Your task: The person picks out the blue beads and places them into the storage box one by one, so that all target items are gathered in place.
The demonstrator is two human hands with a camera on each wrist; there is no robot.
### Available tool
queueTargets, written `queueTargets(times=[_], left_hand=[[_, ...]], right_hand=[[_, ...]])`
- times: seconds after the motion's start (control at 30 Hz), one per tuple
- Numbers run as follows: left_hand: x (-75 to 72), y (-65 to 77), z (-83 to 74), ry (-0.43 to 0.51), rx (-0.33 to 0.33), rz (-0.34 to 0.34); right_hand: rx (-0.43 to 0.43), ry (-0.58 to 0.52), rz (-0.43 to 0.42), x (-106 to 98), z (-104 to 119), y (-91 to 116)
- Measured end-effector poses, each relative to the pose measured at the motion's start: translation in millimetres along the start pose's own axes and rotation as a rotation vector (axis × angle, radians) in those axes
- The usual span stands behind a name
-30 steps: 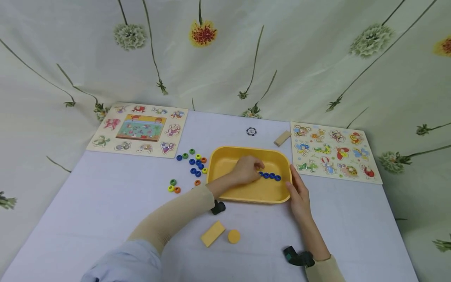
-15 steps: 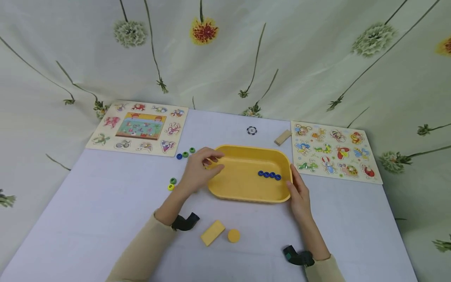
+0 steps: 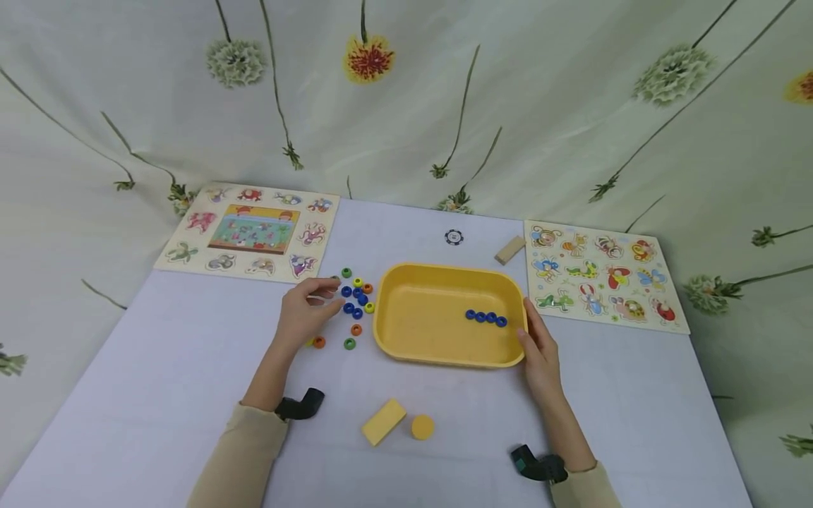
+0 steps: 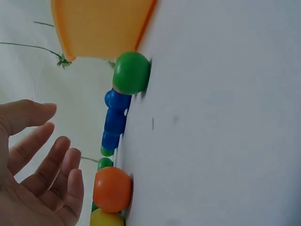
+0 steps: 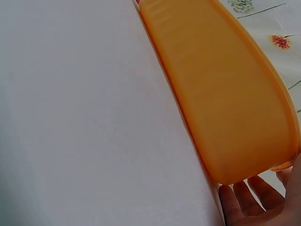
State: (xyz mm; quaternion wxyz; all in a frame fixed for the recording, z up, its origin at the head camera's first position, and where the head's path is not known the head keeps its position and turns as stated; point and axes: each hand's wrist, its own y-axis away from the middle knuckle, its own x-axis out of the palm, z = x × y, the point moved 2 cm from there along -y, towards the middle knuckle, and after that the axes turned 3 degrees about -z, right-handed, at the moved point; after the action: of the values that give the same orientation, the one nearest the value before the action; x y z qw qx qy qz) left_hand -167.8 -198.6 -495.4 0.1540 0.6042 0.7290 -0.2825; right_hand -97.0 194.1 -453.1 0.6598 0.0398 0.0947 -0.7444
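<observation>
My left hand [image 3: 301, 315] hovers at the left edge of a group of loose beads, its fingers relaxed and thumb and forefinger apart. In the left wrist view nothing lies between those fingers; an orange bead [image 4: 113, 189] and a green bead [image 4: 131, 73] stand on the cloth beside them. My right hand [image 3: 543, 360] holds the right end of a yellow tray [image 3: 419, 317], thumb over the rim and fingers against the outer wall [image 5: 225, 117]. Inside the tray, several blue beads [image 3: 480, 317] form a short row toward the right. Part of the bead group is hidden under my left hand.
Picture puzzle boards lie at the back left [image 3: 254, 229] and back right [image 3: 603, 271]. Behind the tray are a patterned chip [image 3: 454, 238] and a small wooden block [image 3: 510, 250]. Nearer me lie another wooden block [image 3: 384, 422] and a yellow disc [image 3: 422, 427].
My left hand has let go of a blue bead at the row's left end, left the tray and moved left to the loose beads. The right hand stays on the tray.
</observation>
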Motion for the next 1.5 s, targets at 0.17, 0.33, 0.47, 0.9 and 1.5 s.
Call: queueTargets(times=[0.17, 0.33, 0.47, 0.9, 1.5], left_hand=[[-4.2, 10.1, -25.7, -0.029, -0.047, 0.131], [-3.9, 15.2, -33.6, -0.041, -0.120, 0.221], [-1.9, 15.8, -32.6, -0.084, -0.123, 0.237], [-1.5, 10.5, -47.3, -0.126, -0.046, 0.157], [88.6, -21.1, -149.7, 0.050, 0.158, 0.511]], right_hand=[[0.004, 0.002, 0.003, 0, -1, 1], [-0.008, 0.000, 0.006, -1, -1, 2], [-0.008, 0.000, 0.002, -2, -1, 2], [-0.035, -0.021, 0.010, -1, 1, 1], [-0.036, -0.006, 0.006, -1, 1, 0]])
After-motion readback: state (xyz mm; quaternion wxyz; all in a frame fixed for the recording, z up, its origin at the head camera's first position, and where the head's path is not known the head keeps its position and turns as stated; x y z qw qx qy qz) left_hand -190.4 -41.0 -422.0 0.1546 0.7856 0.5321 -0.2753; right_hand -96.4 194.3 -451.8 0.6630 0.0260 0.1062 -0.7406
